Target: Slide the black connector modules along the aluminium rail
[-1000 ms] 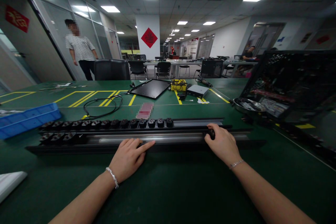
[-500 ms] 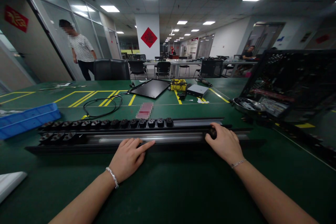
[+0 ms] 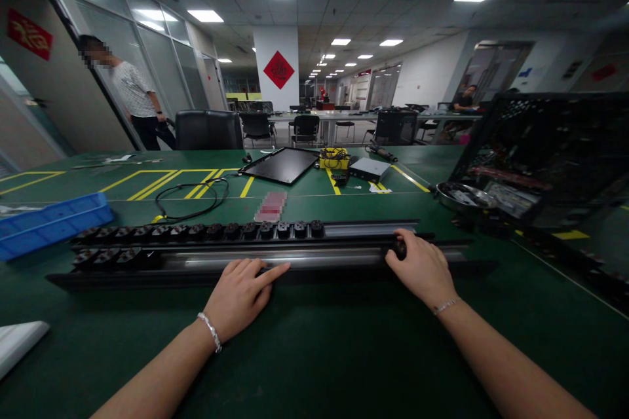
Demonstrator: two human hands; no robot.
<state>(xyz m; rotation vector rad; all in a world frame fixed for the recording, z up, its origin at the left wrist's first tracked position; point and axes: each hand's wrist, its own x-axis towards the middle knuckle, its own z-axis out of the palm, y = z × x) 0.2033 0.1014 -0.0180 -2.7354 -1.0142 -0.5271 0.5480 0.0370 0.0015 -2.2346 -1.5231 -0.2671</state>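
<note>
The left hand (image 3: 239, 296) lies flat, fingers open, pinning the long black rail (image 3: 319, 260) steady on the near side of the green table (image 3: 314, 360). Further right, the right hand (image 3: 421, 268) closes its fingers on a small black socket (image 3: 399, 249) on that rail.

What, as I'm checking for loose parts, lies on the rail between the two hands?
Only bare silver rail, from the left hand to the black part in the right hand; head view.

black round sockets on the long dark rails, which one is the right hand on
The lone black socket gripped by the right hand, on the nearer rail; the other sockets sit packed in rows toward the left.
</note>
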